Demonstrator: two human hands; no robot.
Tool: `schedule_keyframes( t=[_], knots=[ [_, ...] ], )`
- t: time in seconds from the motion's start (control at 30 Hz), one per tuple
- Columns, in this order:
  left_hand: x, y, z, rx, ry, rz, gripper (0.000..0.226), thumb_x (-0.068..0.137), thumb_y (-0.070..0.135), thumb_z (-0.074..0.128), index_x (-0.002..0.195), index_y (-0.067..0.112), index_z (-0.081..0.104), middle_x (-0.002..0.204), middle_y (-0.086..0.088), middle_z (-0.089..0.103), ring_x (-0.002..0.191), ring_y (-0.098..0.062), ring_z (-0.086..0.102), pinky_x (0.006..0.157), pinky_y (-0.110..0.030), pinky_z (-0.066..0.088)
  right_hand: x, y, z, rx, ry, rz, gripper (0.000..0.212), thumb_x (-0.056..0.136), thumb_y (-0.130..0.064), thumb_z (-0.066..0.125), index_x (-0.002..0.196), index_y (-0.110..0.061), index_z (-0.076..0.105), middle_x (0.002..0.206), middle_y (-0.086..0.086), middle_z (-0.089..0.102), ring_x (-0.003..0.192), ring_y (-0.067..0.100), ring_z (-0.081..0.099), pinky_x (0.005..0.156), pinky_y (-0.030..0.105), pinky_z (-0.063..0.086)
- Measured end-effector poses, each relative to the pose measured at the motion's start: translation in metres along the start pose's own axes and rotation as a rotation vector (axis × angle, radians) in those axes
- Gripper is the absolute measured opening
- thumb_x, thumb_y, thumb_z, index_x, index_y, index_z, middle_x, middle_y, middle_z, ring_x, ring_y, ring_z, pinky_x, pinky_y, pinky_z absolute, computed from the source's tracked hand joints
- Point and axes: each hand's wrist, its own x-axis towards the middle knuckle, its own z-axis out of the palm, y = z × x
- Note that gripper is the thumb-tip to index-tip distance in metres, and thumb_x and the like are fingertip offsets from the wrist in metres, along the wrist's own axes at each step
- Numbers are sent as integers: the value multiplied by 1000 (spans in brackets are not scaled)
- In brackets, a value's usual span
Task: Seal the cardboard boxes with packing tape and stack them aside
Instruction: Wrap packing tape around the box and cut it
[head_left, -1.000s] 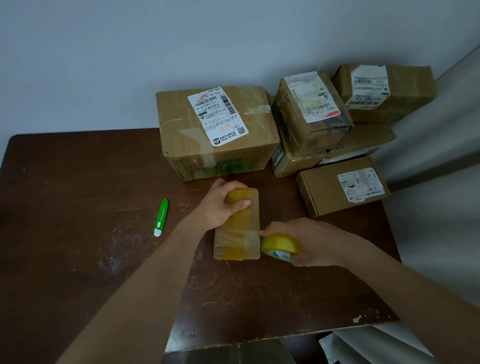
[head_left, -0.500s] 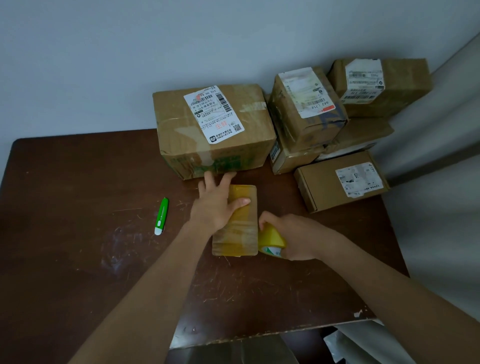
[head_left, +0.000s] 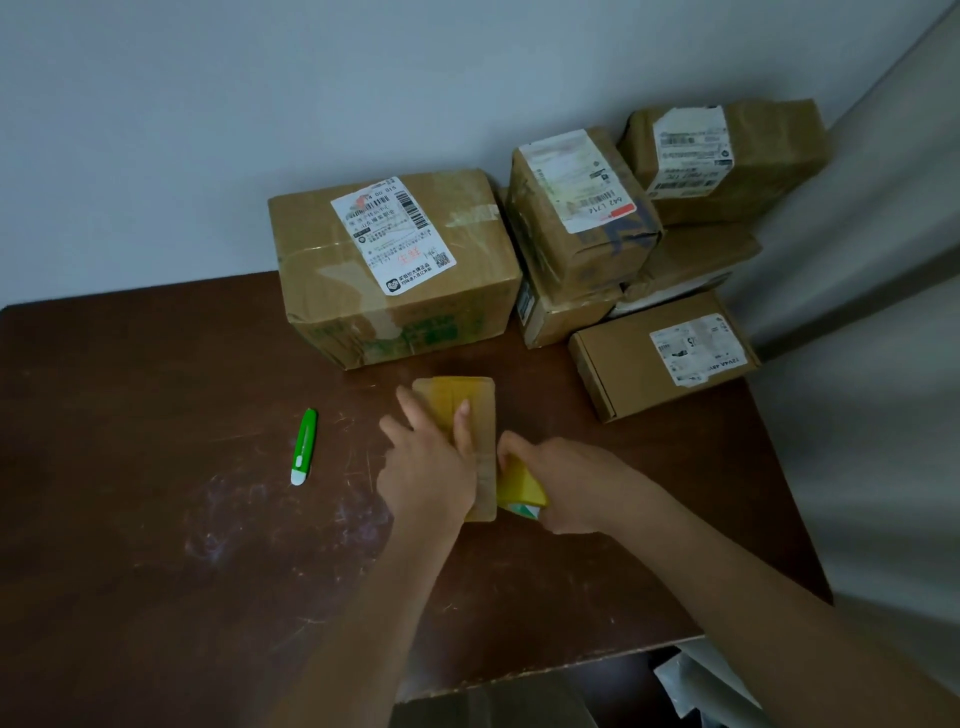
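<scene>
Flattened now, the left hand (head_left: 423, 467) lies along the small tape-wrapped box (head_left: 470, 410) with fingers straight, pressing the tape down — a second ago it was cupped over the box's far end. The right hand (head_left: 566, 483) has its grip curled round the yellow tape roll (head_left: 519, 488), held against the box's right side at the near end.

That box sits about mid-worktop, its long axis running from the near edge toward the far edge. The roll is just beside it on the right, so the strip would, I judge, be drawn or cut there.

A green utility knife (head_left: 303, 447) lies well apart to the left, nearer the left hand — that hand would have to let go of the box to fetch it. Toward the far right corner stand a large labelled carton (head_left: 395, 270), a flat brown box (head_left: 660, 353) and a stack of parcels (head_left: 623, 218); nothing lies between them and the small box.
</scene>
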Motion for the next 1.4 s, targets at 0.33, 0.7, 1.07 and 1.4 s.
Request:
schedule_keyframes(
  t=[0.33,0.7,1.07,1.4],
  knots=[
    [7,4,-5,-98,-120,-43,125,65,92,48,155,18,4,147,-10,31,129,-39,42,92,-50,45,-4,-4,4,108,-18,11,64,81,-12,71,130,-28,34,95,-2,48,83,20,53,58,32,43],
    [48,-73,-54,-517,-680,-198,105,63,68,73,149,22,33,129,2,57,111,-18,59,90,-37,52,-33,-76,-22,186,210,-198,75,79,-28,72,138,-45,29,119,-7,58,105,24,60,73,35,36],
    [65,-66,-32,-707,-513,-98,112,41,66,89,141,43,46,136,-4,56,122,-20,57,105,-41,47,-22,-102,-19,138,237,-214,55,87,-29,64,138,-39,47,120,1,62,107,30,61,75,32,44],
    [75,-77,-33,-765,-620,-71,111,49,57,86,147,39,39,130,0,61,111,-19,64,96,-41,54,-51,-54,-7,54,137,-120,75,86,-37,66,149,-52,29,120,-6,61,104,19,61,74,27,40]
  ],
)
